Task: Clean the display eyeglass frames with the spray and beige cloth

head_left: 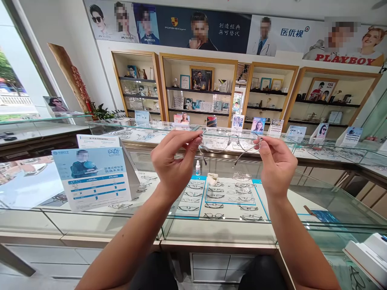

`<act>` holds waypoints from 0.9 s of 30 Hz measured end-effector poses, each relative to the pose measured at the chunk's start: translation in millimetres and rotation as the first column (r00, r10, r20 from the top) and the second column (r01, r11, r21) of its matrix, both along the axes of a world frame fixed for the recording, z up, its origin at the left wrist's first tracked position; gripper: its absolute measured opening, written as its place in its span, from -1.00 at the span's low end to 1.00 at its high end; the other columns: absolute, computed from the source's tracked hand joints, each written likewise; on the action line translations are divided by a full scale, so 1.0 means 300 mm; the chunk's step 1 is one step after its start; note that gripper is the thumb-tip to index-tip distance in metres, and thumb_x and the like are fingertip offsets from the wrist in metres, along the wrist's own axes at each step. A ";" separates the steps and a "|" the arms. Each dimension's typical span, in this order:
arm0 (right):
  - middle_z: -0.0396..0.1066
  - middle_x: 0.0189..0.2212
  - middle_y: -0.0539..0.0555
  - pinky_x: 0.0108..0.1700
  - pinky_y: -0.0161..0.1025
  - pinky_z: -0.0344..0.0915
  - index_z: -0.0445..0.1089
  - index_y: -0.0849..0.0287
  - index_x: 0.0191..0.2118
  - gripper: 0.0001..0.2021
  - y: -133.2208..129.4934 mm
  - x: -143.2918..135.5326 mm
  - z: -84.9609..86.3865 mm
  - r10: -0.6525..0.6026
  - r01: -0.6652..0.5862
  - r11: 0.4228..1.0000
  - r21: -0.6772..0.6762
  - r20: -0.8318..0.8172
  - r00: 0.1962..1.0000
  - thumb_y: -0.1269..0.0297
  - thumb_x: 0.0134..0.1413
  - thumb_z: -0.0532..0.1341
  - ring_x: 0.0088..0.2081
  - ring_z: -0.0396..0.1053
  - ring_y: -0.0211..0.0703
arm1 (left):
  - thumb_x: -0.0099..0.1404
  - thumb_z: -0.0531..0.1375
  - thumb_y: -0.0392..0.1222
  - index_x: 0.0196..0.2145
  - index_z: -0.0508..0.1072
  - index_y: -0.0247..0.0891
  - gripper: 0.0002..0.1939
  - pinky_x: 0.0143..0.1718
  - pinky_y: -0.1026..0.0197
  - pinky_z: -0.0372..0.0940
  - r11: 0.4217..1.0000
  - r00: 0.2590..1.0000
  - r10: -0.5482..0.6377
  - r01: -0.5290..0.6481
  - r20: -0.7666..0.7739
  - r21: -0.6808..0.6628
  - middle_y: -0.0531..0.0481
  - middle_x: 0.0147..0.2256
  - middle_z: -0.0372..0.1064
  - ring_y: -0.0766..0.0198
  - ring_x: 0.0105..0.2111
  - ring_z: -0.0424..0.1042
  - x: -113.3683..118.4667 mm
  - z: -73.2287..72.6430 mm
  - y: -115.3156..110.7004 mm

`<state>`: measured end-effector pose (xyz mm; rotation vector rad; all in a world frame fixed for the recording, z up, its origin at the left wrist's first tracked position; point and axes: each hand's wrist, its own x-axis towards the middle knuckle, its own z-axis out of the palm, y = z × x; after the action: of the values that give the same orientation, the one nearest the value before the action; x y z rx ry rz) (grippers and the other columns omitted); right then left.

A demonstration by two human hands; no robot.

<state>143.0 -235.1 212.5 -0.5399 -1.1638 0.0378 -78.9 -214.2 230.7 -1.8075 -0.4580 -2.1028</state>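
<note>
Raised above the glass counter is a pair of thin-rimmed eyeglasses [216,141], gripped at both sides. My left hand [177,159] pinches the left end of the frame by the hinge between thumb and fingers. At the opposite end, my right hand [276,163] is closed on the frame near its hinge. The temples angle downward toward me, with dark tips. Below the eyeglasses, a small white bottle [198,168] stands on the counter beside a crumpled pale cloth [213,179].
Rows of eyeglass frames [214,205] lie inside the glass display case [217,233] before me. A blue-and-white sign [92,177] stands at left. At lower right sits a white device [370,257]. More counters and wooden wall shelves [198,90] line the back.
</note>
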 end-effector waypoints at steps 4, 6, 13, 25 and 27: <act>0.59 -0.26 0.06 -0.08 -0.05 0.51 0.58 0.08 -0.15 -0.85 0.009 0.005 -0.009 0.011 -0.012 1.000 -0.009 -0.014 1.000 0.17 0.25 0.33 -0.19 0.57 -0.10 | 0.33 0.34 -0.33 -0.12 0.65 -0.08 -0.80 -0.30 0.23 0.44 0.999 1.000 0.019 -0.019 -0.009 0.031 0.04 -0.27 0.60 0.31 -0.28 0.53 0.005 -0.006 -0.002; 0.59 -0.27 0.05 -0.08 -0.05 0.51 0.58 0.08 -0.15 -0.85 0.013 0.007 -0.013 0.025 -0.026 1.000 -0.017 -0.031 0.999 0.16 0.24 0.34 -0.20 0.56 -0.11 | 0.33 0.33 -0.33 -0.12 0.64 -0.09 -0.80 -0.30 0.23 0.44 0.998 0.999 0.028 -0.027 -0.016 0.051 0.04 -0.27 0.60 0.32 -0.29 0.53 0.008 -0.010 0.000; 0.58 -0.22 0.05 -0.02 -0.04 0.50 0.60 0.05 -0.15 -0.86 0.046 0.010 -0.037 0.065 -0.068 0.997 -0.036 -0.072 0.995 0.18 0.24 0.35 -0.15 0.54 -0.11 | 0.36 0.31 -0.28 -0.13 0.63 -0.10 -0.84 -0.30 0.22 0.46 0.998 0.998 0.045 -0.044 -0.033 0.037 0.03 -0.27 0.60 0.32 -0.31 0.53 0.025 -0.039 0.035; 0.60 -0.04 0.18 0.07 0.05 0.47 0.64 0.08 -0.05 -0.70 0.267 0.025 -0.219 0.053 -0.095 0.967 -0.236 -0.176 0.983 0.05 0.21 0.36 0.01 0.54 0.03 | 0.40 0.28 -0.27 -0.11 0.62 -0.15 -0.85 -0.22 0.16 0.50 0.980 0.998 -0.062 0.055 -0.030 -0.192 -0.05 -0.17 0.62 0.22 -0.13 0.58 0.068 -0.230 0.268; 0.60 0.00 0.20 0.11 0.07 0.46 0.64 0.10 -0.03 -0.66 0.327 0.032 -0.273 0.060 -0.113 0.951 -0.287 -0.187 0.981 0.02 0.20 0.35 0.05 0.53 0.05 | 0.41 0.26 -0.23 -0.11 0.62 -0.17 -0.85 -0.19 0.14 0.50 0.966 0.997 -0.070 0.057 -0.043 -0.253 -0.09 -0.16 0.62 0.20 -0.12 0.58 0.071 -0.285 0.333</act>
<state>152.5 -137.1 130.5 -0.7350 -1.0131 0.3352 -57.7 -114.2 145.2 -2.0346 -0.6898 -2.1146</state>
